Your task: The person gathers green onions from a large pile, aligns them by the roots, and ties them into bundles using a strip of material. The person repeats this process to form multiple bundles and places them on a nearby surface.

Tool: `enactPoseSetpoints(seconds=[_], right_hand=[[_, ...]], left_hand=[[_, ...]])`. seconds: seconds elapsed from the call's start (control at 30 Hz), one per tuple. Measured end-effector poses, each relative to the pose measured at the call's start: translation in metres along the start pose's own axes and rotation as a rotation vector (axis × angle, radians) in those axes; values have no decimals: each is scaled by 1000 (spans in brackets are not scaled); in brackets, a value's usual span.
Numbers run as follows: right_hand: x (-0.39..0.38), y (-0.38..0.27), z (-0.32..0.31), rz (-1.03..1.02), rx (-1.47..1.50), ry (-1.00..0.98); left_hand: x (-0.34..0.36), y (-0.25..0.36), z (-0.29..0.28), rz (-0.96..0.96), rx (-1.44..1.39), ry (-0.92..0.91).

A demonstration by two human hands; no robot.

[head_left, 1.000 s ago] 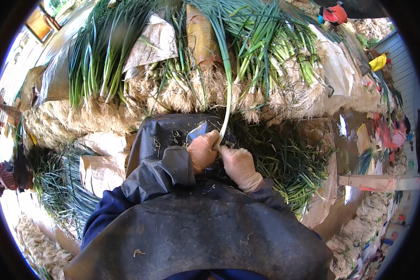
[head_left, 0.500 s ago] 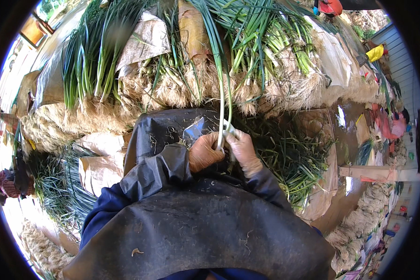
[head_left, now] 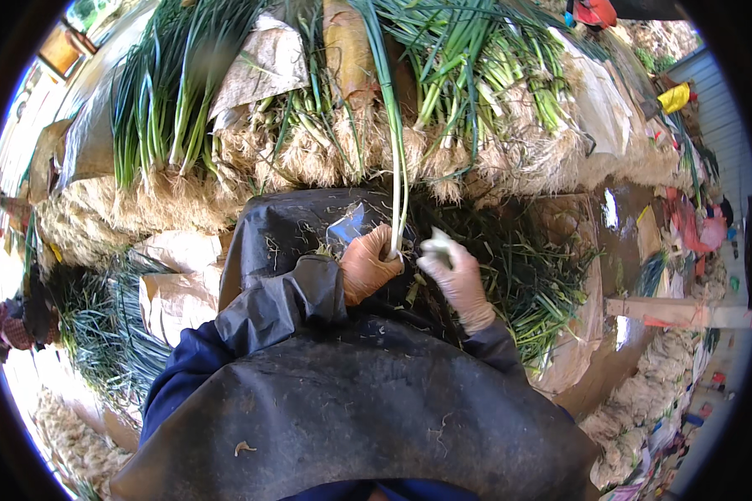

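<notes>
Two long spring onion stalks [head_left: 398, 179] stand nearly upright in front of me, white at the bottom and green toward the far pile. My left hand [head_left: 369, 265], in a thin tan glove, is closed around their white lower ends. Just right of them, apart from the stalks, is my right hand [head_left: 459, 280], in a similar glove with whitish covering on the fingertips. Its fingers are bent, with a small gap between thumb and forefinger, and I see nothing held in them. A dark apron [head_left: 342, 401] covers my lap, with root scraps on it.
Ahead lies a long pile of spring onions [head_left: 451, 92], their pale roots [head_left: 309, 159] facing me. Loose green leaves [head_left: 526, 275] heap up at my right, more leaves [head_left: 109, 326] at my left. A wooden beam [head_left: 677, 311] crosses at the right.
My right hand has let go of the stalks and moved a little to the right. The left hand keeps its hold, and the two stalks now sit closer together.
</notes>
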State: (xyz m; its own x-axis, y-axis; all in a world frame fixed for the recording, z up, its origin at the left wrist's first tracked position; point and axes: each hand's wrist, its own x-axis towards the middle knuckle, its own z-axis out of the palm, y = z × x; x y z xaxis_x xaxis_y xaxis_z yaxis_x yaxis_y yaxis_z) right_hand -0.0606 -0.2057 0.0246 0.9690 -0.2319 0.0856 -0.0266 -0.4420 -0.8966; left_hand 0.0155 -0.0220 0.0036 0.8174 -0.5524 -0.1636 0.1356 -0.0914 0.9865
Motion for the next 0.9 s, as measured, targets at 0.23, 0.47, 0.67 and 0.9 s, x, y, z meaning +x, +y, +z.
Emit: enactPoseSetpoints(seconds=[0.23, 0.47, 0.67, 0.9], right_hand=[[2, -39, -8, 27, 262, -454], [14, 1, -4, 97, -201, -180], [41, 24, 38, 226, 476, -288], [36, 9, 27, -168, 57, -193]], left_hand=[[2, 1, -7, 77, 35, -15], [-6, 7, -3, -141, -199, -175], [-10, 21, -11, -272, 27, -254], [-6, 9, -12, -431, -452, -414]])
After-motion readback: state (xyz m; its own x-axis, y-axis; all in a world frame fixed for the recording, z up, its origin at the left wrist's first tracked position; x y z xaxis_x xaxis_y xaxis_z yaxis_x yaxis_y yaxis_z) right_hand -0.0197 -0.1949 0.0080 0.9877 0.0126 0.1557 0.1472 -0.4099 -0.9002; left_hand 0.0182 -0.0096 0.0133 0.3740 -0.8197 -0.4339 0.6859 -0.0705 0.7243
